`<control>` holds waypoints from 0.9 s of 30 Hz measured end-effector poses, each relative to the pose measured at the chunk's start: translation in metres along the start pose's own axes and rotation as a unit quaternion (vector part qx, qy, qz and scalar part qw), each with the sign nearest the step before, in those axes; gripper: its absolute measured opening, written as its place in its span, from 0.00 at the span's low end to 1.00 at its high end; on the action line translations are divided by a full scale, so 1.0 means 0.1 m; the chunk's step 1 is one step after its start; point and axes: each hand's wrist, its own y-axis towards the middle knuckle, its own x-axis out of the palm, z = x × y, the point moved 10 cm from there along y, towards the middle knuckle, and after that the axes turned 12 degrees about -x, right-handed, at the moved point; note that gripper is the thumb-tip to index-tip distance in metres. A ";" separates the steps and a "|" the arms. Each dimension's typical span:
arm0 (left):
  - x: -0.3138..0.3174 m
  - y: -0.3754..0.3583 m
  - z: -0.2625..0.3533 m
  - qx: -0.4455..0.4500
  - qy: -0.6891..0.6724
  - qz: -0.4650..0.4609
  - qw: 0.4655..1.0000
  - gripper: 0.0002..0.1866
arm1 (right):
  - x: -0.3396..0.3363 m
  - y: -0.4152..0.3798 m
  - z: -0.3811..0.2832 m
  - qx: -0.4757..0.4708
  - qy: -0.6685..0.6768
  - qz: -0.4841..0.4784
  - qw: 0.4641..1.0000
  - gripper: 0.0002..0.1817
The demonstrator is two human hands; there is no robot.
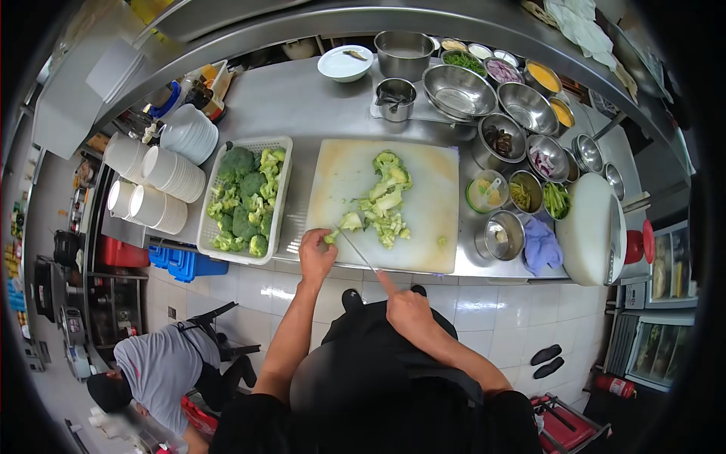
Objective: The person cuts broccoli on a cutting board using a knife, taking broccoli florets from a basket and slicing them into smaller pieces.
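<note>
My right hand (408, 309) is closed round the handle of a knife (357, 248), its index finger stretched along the top. The blade slants up and left over the front of a white cutting board (435, 197). At the board's front left edge, my left hand (316, 253) pinches a small green piece of broccoli (331, 237) close to the blade tip. A cut floret (350, 221) lies just beyond the blade. Further back, a pile of cut broccoli (387, 200) runs down the middle of the board. Left of the board, a white plastic basket (281, 193) holds broccoli florets.
Stacked white tubs (166, 172) stand left of the basket. Metal bowls (460, 89) with cut vegetables line the back and right. A purple cloth (541, 246) lies at the front right, beside upright round boards (582, 227). Another person (162, 363) bends down behind on the left.
</note>
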 end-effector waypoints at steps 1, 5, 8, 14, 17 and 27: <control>0.00 -0.01 0.00 -0.001 -0.001 -0.001 1.000 0.17 | 0.07 0.00 0.03 0.001 -0.001 -0.001 1.000 0.37; -0.06 -0.07 0.19 0.038 0.032 0.016 0.999 0.18 | 0.19 0.03 0.10 0.005 -0.029 -0.019 0.999 0.38; -0.06 -0.05 0.37 0.010 0.079 0.001 0.997 0.17 | 0.21 0.03 0.21 0.008 -0.025 -0.018 0.999 0.38; 0.13 0.15 -0.32 -0.288 -0.371 -0.144 0.871 0.16 | -0.11 -0.08 0.14 -0.049 0.042 0.104 0.993 0.36; 0.16 0.15 -0.22 -0.294 -0.512 -0.177 0.787 0.19 | -0.36 -0.16 -0.01 -0.073 0.044 0.152 0.985 0.35; 0.02 0.21 -0.09 -0.198 -0.527 -0.123 0.817 0.20 | -0.53 -0.24 -0.24 -0.084 0.032 0.125 0.988 0.36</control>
